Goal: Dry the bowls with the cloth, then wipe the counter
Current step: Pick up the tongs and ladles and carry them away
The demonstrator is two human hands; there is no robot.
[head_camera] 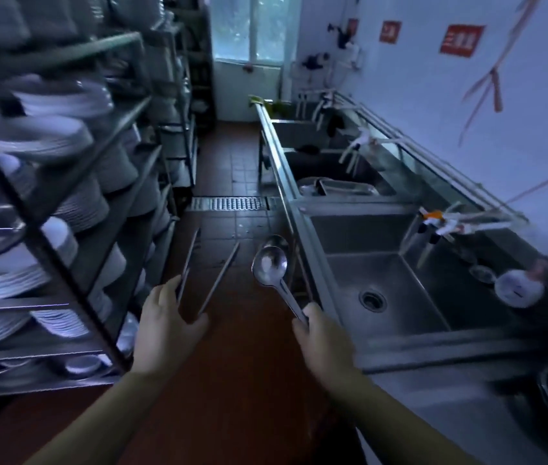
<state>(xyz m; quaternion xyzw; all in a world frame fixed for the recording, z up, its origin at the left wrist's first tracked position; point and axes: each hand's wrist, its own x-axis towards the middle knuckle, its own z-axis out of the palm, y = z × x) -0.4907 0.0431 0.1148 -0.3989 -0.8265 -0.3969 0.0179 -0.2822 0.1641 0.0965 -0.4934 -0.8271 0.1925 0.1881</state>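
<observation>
Here we grip chopsticks [213, 280] in our left hand [168, 317] and two smooth, likely slippery ladles [270, 263] by their handles in our right hand [321, 337], while no cloth shows and the fragile bowls [61, 239] sit stacked on the rack [47, 250] beside us.

Aisle: we see a bare strip of red tiled floor [232, 156] running ahead, open to the far door [249, 88].
Left side: racks [74, 182] stacked with plates [47, 139] wall us in.
Right side: the steel bench [302, 223] edge with its sinks [386, 290] bounds us; taps [440, 226] jut over the basins.
Ahead, low: tongs [212, 280] and ladles [270, 266] project into the aisle.
Floor: a drain grate [229, 203] crosses it.
</observation>
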